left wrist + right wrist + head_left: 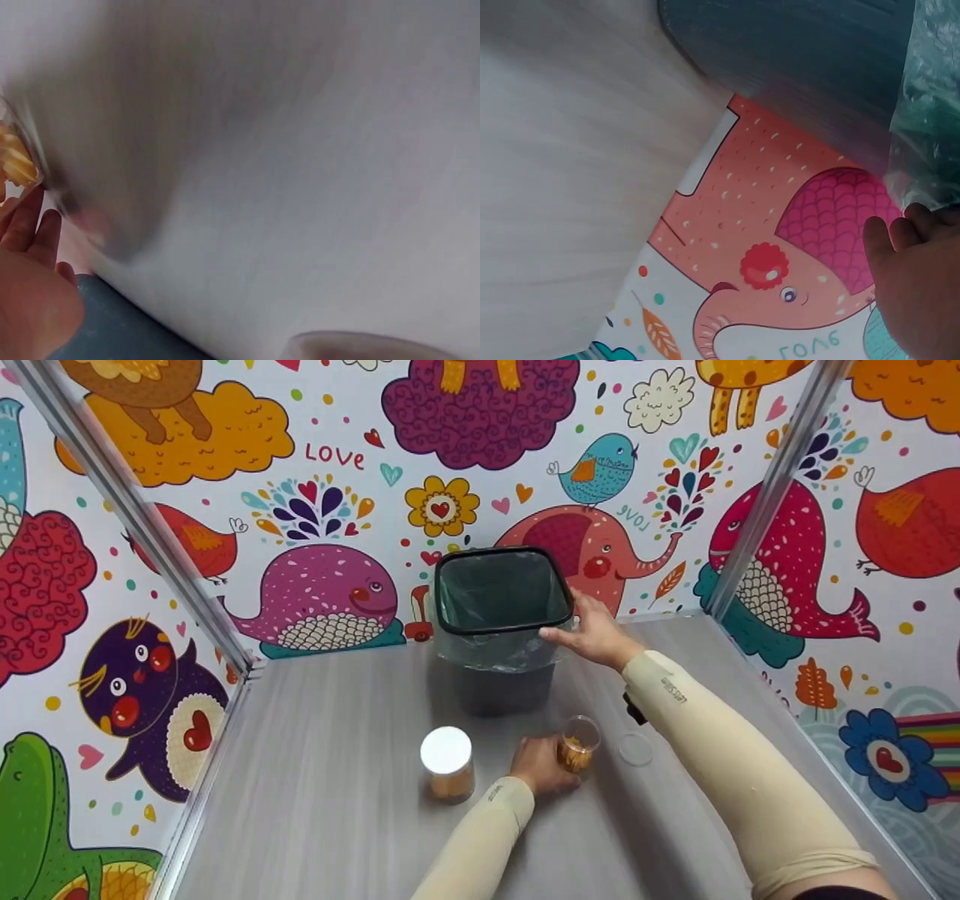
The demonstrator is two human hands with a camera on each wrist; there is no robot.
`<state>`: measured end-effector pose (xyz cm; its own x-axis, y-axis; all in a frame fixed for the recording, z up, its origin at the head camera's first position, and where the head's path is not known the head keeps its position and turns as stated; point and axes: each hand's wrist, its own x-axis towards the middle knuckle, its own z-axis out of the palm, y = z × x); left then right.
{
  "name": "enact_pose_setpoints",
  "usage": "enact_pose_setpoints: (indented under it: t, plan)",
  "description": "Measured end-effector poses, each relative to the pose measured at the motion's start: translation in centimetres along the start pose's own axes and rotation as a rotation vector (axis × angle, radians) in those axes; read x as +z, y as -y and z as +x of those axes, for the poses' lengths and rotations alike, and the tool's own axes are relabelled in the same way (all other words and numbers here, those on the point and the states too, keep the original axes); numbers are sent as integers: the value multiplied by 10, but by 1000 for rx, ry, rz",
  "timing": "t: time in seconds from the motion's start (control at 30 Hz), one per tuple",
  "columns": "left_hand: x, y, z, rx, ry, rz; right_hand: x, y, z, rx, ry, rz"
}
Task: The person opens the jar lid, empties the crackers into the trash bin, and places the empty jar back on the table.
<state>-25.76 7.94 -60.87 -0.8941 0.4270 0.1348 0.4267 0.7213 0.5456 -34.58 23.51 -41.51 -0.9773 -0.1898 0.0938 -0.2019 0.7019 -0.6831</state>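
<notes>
My left hand (pixel 544 767) holds a small clear plastic jar (pixel 583 727) with its top uncovered, low over the table. Yellow-orange snack pieces (pixel 15 159) show inside it in the left wrist view, with fingers at its side. My right hand (pixel 596 634) grips the right side of a dark trash bin (pixel 510 690), thumb in front of the black rim and fingers behind. A clear plastic liner (pixel 487 651) is folded over that rim. In the right wrist view the right fingers (pixel 881 238) lie against the liner.
Left of my left hand stands another clear jar with a white lid (pixel 446 750) and orange-brown contents. A round clear lid (pixel 636 749) lies on the grey table (pixel 330 780) below my right forearm. Cartoon-printed walls (pixel 322 600) with metal posts enclose the table.
</notes>
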Motion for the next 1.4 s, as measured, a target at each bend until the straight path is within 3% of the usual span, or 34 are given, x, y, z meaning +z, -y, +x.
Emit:
enact_pose_setpoints:
  t: [0.43,0.57,0.83,1.03,1.23,1.4]
  plan:
    - [0,0,-3,-4,16,38,5,0,5,-29,-41,39]
    - [2,0,-5,9,-11,26,5,1,5,-18,-33,26]
    - [3,1,-7,31,-74,-106,4,1,6,-30,-29,43]
    - [-2,-7,-17,-23,-73,-203,6,0,5,-49,-22,37]
    - [-22,-24,-46,-63,-87,-360,6,-1,5,-36,-4,9]
    - [-63,-34,-75,-37,-126,-405,5,-2,6,-41,-18,6]
